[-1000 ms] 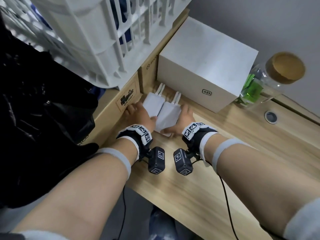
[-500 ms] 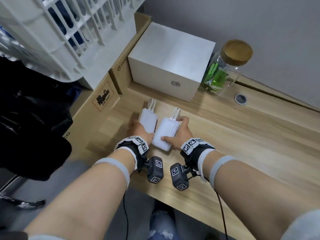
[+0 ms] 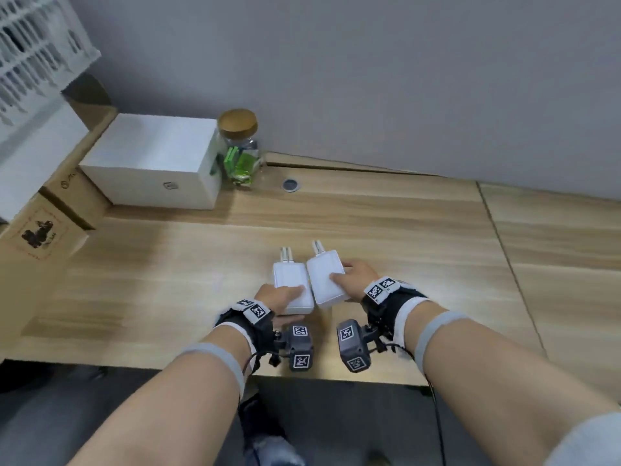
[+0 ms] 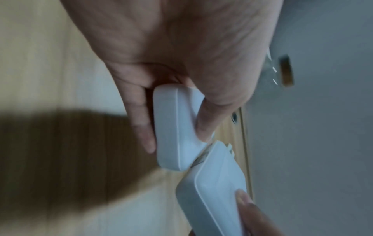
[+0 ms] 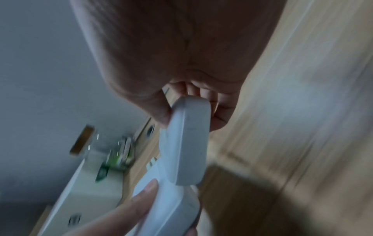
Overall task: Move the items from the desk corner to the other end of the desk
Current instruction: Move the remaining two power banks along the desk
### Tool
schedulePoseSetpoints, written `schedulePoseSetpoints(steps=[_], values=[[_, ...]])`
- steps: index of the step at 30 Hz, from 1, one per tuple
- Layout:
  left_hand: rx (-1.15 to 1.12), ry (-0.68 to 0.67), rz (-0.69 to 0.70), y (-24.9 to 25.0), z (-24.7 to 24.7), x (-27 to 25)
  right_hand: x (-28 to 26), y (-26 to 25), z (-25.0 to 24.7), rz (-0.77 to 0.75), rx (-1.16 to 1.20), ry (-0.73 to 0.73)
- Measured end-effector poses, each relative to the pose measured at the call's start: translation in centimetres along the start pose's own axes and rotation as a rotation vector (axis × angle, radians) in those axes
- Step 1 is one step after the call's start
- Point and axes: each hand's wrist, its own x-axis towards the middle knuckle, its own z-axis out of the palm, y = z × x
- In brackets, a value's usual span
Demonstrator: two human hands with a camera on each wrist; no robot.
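Observation:
I see two white chargers with short prongs at their far ends, side by side above the wooden desk (image 3: 403,230). My left hand (image 3: 268,294) grips the left charger (image 3: 290,284), thumb on top and fingers underneath. My right hand (image 3: 358,275) grips the right charger (image 3: 327,277) the same way. In the left wrist view the left charger (image 4: 173,127) sits between thumb and fingers, its corner touching the right charger (image 4: 218,183). The right wrist view shows the right charger (image 5: 187,143) pinched edge-on, with the left charger (image 5: 167,204) below it.
A white box (image 3: 151,163) and a cork-lidded glass jar (image 3: 238,146) with green packets stand in the back left corner. Beside them are a cardboard box (image 3: 43,223) and a white crate (image 3: 30,45). A cable hole (image 3: 290,185) lies near the wall.
Both hands have carried the two chargers away from the white box and the corner, rightward along the desk. The chargers now sit higher in the grips, held off the surface.

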Motion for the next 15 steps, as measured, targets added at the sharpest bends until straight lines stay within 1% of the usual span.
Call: schedulePoseSetpoints(steps=[4,8,11,15], values=[[-0.011,-0.178,0.107,1.7,13.3,-3.6,-5.4,5.4,-13.6,-0.048,0.062,0.223],[0.091,-0.322,0.169,3.3,26.0,-7.4,-12.2,10.4,-26.3,-0.012,0.085,0.47],[0.192,-0.438,0.222,3.8,34.5,-10.1,-16.7,14.5,-33.5,0.03,0.164,0.627],[0.312,-0.581,0.245,3.7,43.9,-13.5,-21.4,19.5,-39.7,0.086,0.237,0.77]])
